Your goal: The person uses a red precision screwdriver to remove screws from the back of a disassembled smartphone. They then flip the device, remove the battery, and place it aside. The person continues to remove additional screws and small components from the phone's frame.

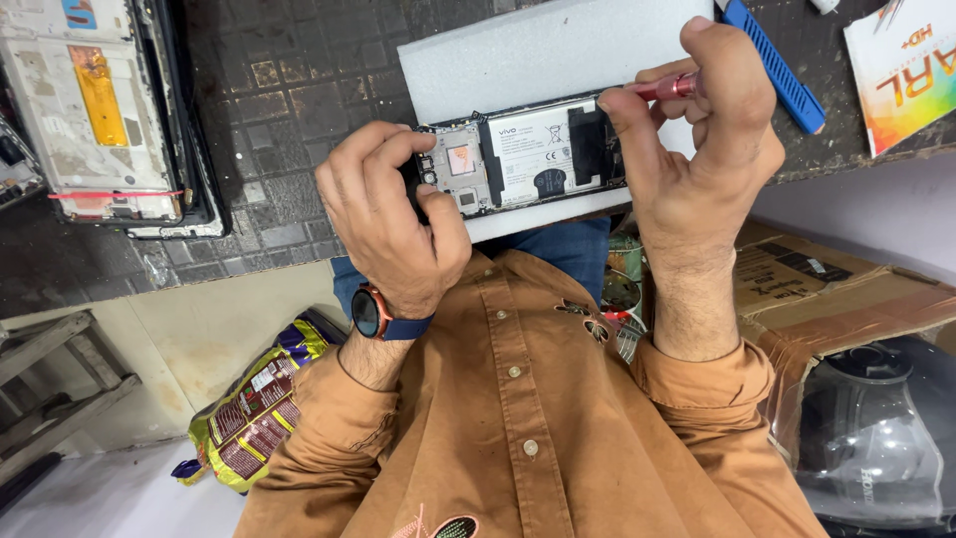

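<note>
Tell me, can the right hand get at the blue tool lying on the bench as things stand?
Probably yes: the blue tool lies uncovered just beside the right hand, though that hand already grips a red-tipped tool.

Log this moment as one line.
left hand: steadies opened phone | right hand: holds red screwdriver over phone | phone on white foam pad

Rust-brown buttoned shirt [518,418], cuffed sleeves, round wristwatch [370,312] on navy strap

Phone repair workbench. Dark, worn, scuffed mat [289,90] on the bench; opened phone [518,154] on a white foam pad [518,50], second stripped handset [100,110] far left, blue pry tool [777,70] far right, cardboard box [836,289] beside it.
</note>
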